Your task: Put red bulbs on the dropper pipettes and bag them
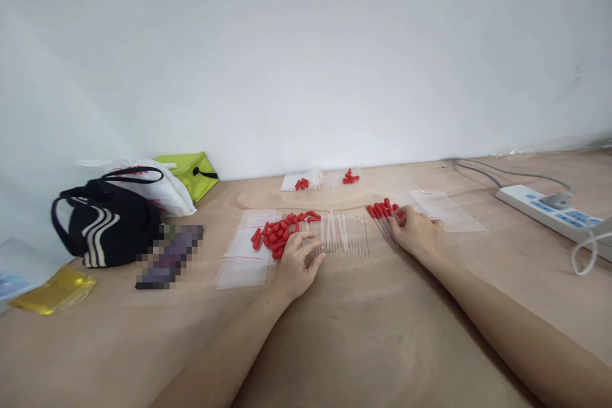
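Observation:
My left hand (297, 262) rests on the wooden table (363, 331), fingers bent and reaching among a heap of small red caps (282, 231) and a row of clear thin tubes (342, 231). My right hand (415, 229) lies to the right of the tubes, its fingertips pinched on red-capped tubes (382, 210) laid side by side. Whether the left fingers hold a piece is hidden.
Clear zip bags (245, 254) lie left of the caps, more (444, 207) to the right, and two bags holding red caps (325, 178) sit by the wall. A black handbag (102, 223), white bag, green pouch (191, 172) and yellow packet (55, 290) stand left. A power strip (549, 210) with cables lies right.

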`<state>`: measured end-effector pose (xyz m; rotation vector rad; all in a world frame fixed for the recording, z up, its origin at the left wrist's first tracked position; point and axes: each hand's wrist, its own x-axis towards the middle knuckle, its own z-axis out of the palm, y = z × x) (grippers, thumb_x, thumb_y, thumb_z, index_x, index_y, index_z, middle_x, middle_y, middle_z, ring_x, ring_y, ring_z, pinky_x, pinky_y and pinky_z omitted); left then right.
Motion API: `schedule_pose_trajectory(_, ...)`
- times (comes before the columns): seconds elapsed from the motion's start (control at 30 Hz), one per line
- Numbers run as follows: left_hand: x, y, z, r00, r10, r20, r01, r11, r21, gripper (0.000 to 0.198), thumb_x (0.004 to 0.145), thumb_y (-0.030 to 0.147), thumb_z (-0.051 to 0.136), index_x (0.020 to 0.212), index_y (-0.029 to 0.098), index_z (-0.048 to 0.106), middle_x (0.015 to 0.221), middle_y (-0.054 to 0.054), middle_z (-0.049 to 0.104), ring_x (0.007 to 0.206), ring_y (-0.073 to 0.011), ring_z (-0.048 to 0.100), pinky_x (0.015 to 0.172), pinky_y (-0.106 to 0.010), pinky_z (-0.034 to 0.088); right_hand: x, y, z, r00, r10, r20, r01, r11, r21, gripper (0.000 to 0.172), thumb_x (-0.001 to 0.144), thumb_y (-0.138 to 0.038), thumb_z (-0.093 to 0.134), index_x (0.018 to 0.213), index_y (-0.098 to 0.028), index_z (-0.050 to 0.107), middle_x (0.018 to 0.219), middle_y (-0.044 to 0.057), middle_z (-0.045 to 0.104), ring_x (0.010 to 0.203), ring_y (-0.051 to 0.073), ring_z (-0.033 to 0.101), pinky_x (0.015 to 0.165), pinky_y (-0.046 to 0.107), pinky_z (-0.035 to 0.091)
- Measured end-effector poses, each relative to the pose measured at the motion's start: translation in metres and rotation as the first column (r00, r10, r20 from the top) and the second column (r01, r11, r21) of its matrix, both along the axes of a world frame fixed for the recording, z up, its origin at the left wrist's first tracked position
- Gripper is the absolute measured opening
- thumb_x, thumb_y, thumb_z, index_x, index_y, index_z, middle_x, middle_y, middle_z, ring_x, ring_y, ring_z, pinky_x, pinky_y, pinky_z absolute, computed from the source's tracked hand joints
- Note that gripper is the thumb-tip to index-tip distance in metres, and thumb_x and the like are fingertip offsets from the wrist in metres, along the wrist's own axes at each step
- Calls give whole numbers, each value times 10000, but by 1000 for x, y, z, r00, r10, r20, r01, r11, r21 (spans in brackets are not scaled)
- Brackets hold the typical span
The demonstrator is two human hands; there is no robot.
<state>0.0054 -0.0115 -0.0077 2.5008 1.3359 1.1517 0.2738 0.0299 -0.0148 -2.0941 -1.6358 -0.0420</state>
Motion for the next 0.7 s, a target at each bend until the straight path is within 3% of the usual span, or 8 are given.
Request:
schedule_pose_trajectory(0.13,2,2,0,982,182,-56,-180,983,33,131,732,183,587,844,222,644,949,-54,564,947,-224,504,829,-406,369,-7,-2,1,995,95,31,-97,992,85,260,775,-376,415,854,-189,578,778,61,644,814,236,540,709,343,236)
schedule_pose_trajectory(0.27,3,2,3,891,438,-115,-436,899,42,75,691,219,637,765,231,647,977,-51,582,977,-260,480,821,-435,310,-22,-6,4,963,261,63,-265,962,70,268,762,-405,432,697,-201,592,748,43,654,799,225,535,709,353,223)
schedule_pose_trajectory(0.37,2,2,7,819,552,-158,-552,833,47,110,678,268,647,772,216,624,994,-56,572,985,-266,460,817,-426,288,-33,-11,8,958,279,62,-279,960,-1,286,748,-418,443,649,-197,594,742,46,663,789,227,540,717,367,221)
schedule_pose_trajectory(0.5,-3,3,13,749,627,-216,-630,774,63,196,676,338,635,816,205,598,958,-60,558,944,-260,448,788,-393,289,-42,-14,15,965,250,80,-240,964,-117,285,750,-387,424,667,-192,613,746,55,664,783,229,552,737,379,227)
schedule_pose_trajectory(0.7,-14,7,15,690,654,-310,-665,742,87,214,706,368,594,859,222,620,952,-73,533,930,-265,431,770,-388,280,-47,-12,20,968,227,106,-195,948,-252,304,750,-343,399,715,-170,647,751,100,653,826,247,553,774,399,235)
